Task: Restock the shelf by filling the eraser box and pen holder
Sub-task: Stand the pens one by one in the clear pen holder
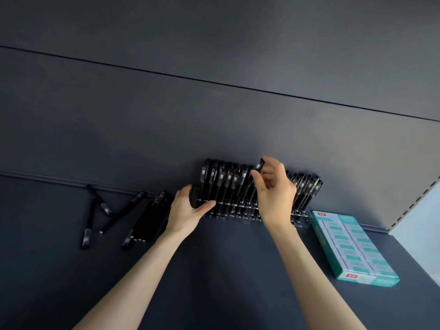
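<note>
I count one left hand [188, 210], one right hand [273, 194], one pen holder [302, 219], one eraser box [352, 246], one held pen [259, 166], three loose pens [123, 211], and one bundle [148, 217] packed too tight to count.

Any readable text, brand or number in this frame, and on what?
No text is readable.
Eraser box: red logo patches at both ends, too blurred to read.
Pens in the pen holder: pale print near the caps, too small to read.

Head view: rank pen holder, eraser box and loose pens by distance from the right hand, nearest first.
1. Pen holder, just behind the right hand, which pinches a pen.
2. Eraser box, to the right.
3. Loose pens, far left, past the left hand.
</note>
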### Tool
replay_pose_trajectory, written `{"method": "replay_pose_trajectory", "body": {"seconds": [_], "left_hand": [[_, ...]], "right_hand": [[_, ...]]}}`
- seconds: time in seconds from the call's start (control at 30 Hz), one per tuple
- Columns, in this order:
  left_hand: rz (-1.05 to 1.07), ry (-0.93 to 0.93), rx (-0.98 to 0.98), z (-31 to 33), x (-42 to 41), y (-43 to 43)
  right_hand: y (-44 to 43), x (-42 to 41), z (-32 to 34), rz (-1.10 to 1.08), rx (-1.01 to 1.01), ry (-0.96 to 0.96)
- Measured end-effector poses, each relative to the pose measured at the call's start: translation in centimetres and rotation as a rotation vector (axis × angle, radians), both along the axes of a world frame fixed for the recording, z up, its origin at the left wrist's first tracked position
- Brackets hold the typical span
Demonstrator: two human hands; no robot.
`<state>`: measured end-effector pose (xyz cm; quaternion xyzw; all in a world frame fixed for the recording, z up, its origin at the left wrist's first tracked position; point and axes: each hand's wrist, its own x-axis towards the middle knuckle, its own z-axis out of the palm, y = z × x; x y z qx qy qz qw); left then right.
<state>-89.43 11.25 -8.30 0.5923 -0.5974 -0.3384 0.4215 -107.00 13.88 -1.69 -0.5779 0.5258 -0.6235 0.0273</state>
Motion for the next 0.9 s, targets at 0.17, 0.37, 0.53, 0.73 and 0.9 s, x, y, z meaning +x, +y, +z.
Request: {"method": "replay_pose_trajectory", "body": {"seconds": [0.17, 0.37, 0.53, 0.73, 0.9], "left_hand": [[0.011, -0.008, -0.021, -0.8, 0.3, -0.4], [0.030, 0.020, -0.062, -0.8, 0.3, -0.6], [0.035, 0.031, -0.065, -1.0, 0.3, -0.6], [0.047, -0.017, -0.086, -0.3, 0.1, 0.1], [0.135, -0.092, -0.140, 0.1, 1.3, 2.3]], "right_hand": [[-0.3, 0.1, -0.7, 0.005, 0.047, 0.082], [-0.9, 0.4, -1.9, 0.020, 0.083, 0.213], [-0.9, 0.4, -2.6, 0.040, 0.138, 0.235], [-0.3, 0.3, -2.6, 0.021, 0.156, 0.253], [1.7, 1.3, -3.1, 0.014, 0.104, 0.193]]}}
